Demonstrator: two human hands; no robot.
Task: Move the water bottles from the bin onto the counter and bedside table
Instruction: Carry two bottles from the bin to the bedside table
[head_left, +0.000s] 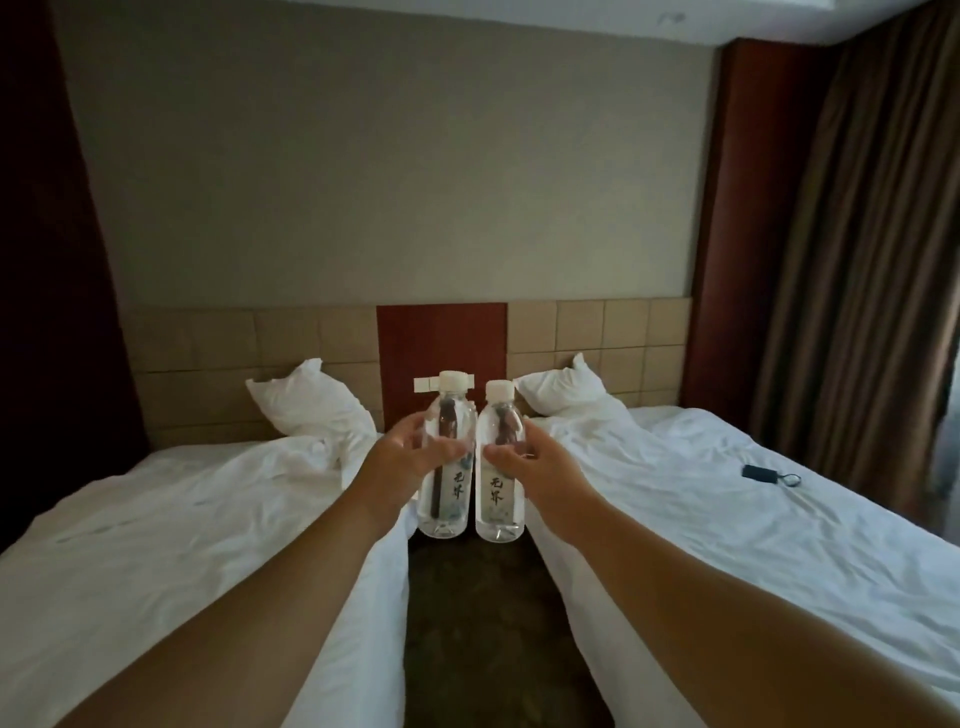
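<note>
Two clear water bottles with white caps are held upright side by side in front of me, over the gap between two beds. My left hand (402, 457) grips the left water bottle (447, 493) around its middle. My right hand (524, 462) grips the right water bottle (497, 499) the same way. Both arms reach straight forward. The bedside table is hidden behind the bottles. No bin and no counter are in view.
A white bed (156, 545) lies on the left and another white bed (727, 493) on the right, each with a pillow. A dark carpeted aisle (467, 623) runs between them. A small black device with a cord (753, 472) rests on the right bed. Brown curtains (857, 260) hang at the right.
</note>
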